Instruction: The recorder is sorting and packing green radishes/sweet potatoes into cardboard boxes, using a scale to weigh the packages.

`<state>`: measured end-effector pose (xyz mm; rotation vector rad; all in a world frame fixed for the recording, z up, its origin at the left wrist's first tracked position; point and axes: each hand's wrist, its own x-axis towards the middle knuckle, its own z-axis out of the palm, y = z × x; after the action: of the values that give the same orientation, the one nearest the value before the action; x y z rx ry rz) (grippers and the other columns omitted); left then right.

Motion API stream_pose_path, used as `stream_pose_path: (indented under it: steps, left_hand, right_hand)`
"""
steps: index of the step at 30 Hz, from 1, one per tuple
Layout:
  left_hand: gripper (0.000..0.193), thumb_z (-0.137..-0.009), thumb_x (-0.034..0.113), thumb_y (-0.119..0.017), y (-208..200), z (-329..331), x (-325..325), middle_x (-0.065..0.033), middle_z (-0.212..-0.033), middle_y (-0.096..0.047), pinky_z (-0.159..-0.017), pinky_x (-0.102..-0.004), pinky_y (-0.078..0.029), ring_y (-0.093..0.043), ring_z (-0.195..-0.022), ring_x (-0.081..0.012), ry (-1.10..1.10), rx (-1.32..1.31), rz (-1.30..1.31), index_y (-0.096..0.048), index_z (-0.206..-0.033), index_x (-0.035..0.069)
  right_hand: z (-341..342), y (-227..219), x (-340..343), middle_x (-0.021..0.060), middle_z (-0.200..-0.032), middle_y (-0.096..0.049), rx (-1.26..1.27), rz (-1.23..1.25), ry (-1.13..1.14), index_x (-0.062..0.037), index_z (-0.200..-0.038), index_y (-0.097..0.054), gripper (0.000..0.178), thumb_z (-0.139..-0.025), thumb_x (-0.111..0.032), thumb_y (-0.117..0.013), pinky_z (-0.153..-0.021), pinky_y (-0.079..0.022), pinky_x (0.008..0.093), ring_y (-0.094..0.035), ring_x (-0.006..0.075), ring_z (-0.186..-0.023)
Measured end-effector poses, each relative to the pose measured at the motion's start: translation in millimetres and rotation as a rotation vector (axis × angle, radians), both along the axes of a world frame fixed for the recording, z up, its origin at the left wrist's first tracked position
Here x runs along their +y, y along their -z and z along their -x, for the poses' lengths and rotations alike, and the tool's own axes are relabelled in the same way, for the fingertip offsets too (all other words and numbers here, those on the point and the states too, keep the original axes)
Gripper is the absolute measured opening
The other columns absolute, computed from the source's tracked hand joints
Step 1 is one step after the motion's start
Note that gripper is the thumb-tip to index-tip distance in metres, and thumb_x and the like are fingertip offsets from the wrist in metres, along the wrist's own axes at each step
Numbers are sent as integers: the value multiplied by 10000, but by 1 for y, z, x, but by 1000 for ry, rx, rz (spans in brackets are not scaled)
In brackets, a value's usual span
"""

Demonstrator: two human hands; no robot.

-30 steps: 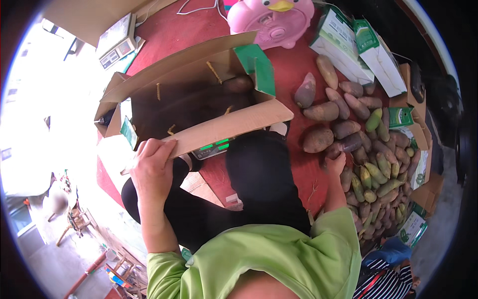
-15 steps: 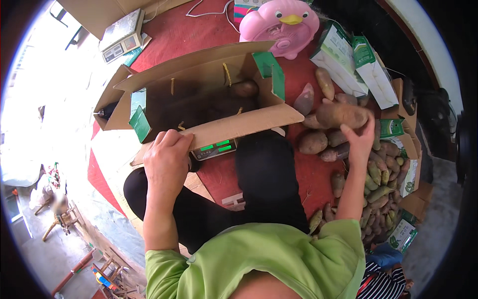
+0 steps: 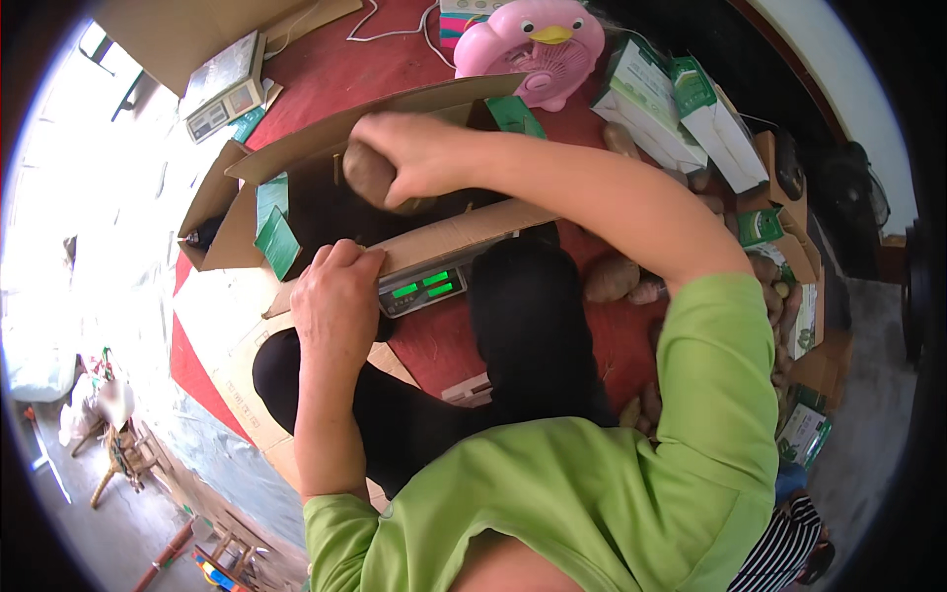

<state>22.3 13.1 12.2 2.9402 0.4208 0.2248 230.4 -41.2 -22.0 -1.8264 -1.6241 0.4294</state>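
An open cardboard box (image 3: 454,235) with green inner corners sits in front of me, on or over a scale (image 3: 426,290) with lit green displays. My left hand (image 3: 337,286) is closed over the box's near flap at its left end. Inside the box opening, my right hand (image 3: 414,158) grips a large brown tuber (image 3: 369,176), which looks like a sweet potato. That hand is slightly smeared by motion, and its arm reaches across from the right. The box's inside is dark, so its contents are hard to make out.
More tubers (image 3: 612,278) lie on the red cloth (image 3: 434,345) to the right, partly hidden by my arm. A pink fan (image 3: 538,54) stands beyond the box. White-and-green cartons (image 3: 715,128) are at the far right; another scale (image 3: 225,87) is at the far left.
My right hand has carried the tuber from the heap at the right leftward into the box opening. My left hand stays on the near flap.
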Motion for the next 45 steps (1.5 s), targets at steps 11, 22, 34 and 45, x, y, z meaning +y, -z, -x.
stream_pose_path:
  steps: [11,22,34,45]
  left_hand:
    - [127,-762,92,-583,1,-2,0,-51,-794,-572,-664,-381,-475,-586,-805,-238,20,-38,-15,-681,-837,119]
    - [147,-773,89,-643,-1,-2,-1,-56,-762,-546,-647,-372,-454,-574,-801,-236,-36,-19,63,-699,-909,103]
    - [202,-776,-27,-608,3,-5,0,-90,-790,-576,-634,-308,-453,-585,-706,-220,30,-19,169,-678,-961,11]
    - [160,-835,-9,-601,10,-4,4,-72,-765,-569,-618,-292,-421,-538,-689,-172,72,-28,184,-671,-979,-3]
  right_hand:
    - [42,27,68,219,-1105,-606,-119,362,-271,19,-1179,-519,655,-687,-349,-745,-892,-465,409,-573,353,-1057]
    - [-30,-66,-149,105,-979,-635,404,-67,341,39,-1184,-509,386,-843,-99,-624,-810,-479,273,-603,143,-893]
    - [37,168,-336,74,-920,-636,546,112,1084,4,-1086,-582,290,-822,-102,-638,-779,-493,286,-590,129,-895]
    - [155,298,-462,192,-1122,-599,60,812,1604,-15,-1033,-605,383,-737,-248,-681,-915,-441,417,-543,355,-1098]
